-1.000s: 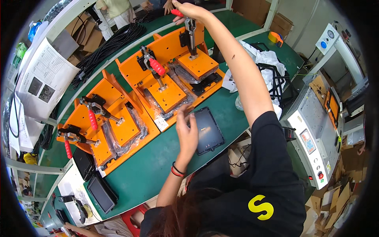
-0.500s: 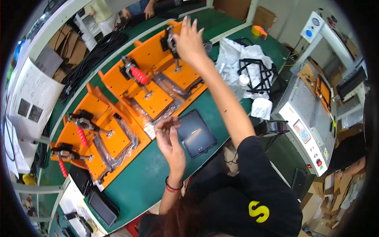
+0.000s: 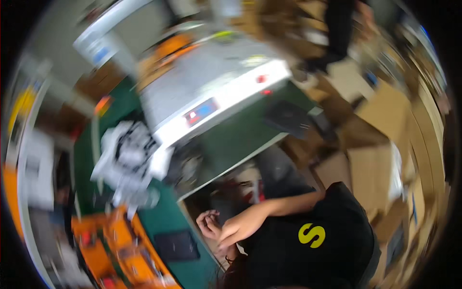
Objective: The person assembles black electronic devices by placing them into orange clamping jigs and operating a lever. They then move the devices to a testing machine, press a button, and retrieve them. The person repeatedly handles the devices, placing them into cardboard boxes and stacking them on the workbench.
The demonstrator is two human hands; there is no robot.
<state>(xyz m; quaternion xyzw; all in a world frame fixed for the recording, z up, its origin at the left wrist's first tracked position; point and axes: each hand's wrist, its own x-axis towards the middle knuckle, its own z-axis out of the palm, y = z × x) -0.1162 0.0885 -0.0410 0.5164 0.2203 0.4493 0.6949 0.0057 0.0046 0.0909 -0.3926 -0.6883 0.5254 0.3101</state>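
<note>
Motion blurs much of the view. My left hand (image 3: 208,224) is at the lower middle, beside the table's edge, its fingers loosely curled and somewhat apart with nothing seen in them. Across the left wrist lies my right hand (image 3: 238,230), seeming to touch it; its fingertips are smeared. A flat black screen panel (image 3: 177,246) lies on the green table (image 3: 166,202) to the left of both hands, apart from them. Farther left stand orange fixtures (image 3: 118,241) with clamps, one showing a red handle (image 3: 87,239).
White wrapping (image 3: 113,164) with black frames lies on the table beyond the panel. A grey-topped machine (image 3: 211,62) with a small display and red button stands ahead. Cardboard boxes (image 3: 370,168) crowd the right side, and a person's dark-clothed leg (image 3: 337,33) shows behind.
The view has swung right, so the fixtures now sit at lower left. My right hand has left the far clamp and come back to my left wrist. The panel still lies on the table.
</note>
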